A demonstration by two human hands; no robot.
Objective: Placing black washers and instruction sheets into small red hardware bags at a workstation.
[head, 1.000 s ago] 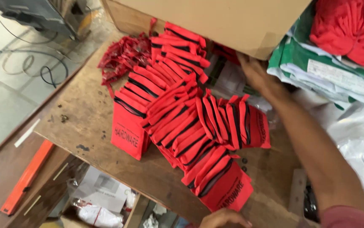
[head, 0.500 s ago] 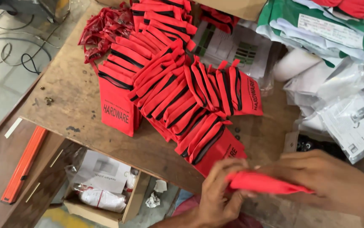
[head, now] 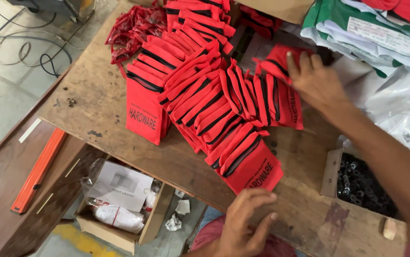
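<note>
Red fabric pouches (head: 214,102) are lying fanned out across the wooden table (head: 91,114). The right hand (head: 317,81) is pressing open-fingered on the rightmost pouch (head: 281,71). The left hand (head: 245,223) is resting empty, fingers loose, at the table's near edge.

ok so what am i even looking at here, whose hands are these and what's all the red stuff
This is one picture from a camera worn on a person's head, looking down at their own two bare hands; there is no machine. The right hand reaches out and rests on the far end of a fanned row of red cloth pouches with black trim, spread over a worn wooden table. The left hand sits near the table's front edge, open and holding nothing. A small cardboard box of dark metal parts sits to the right, and an open box stands on the floor below.
</note>
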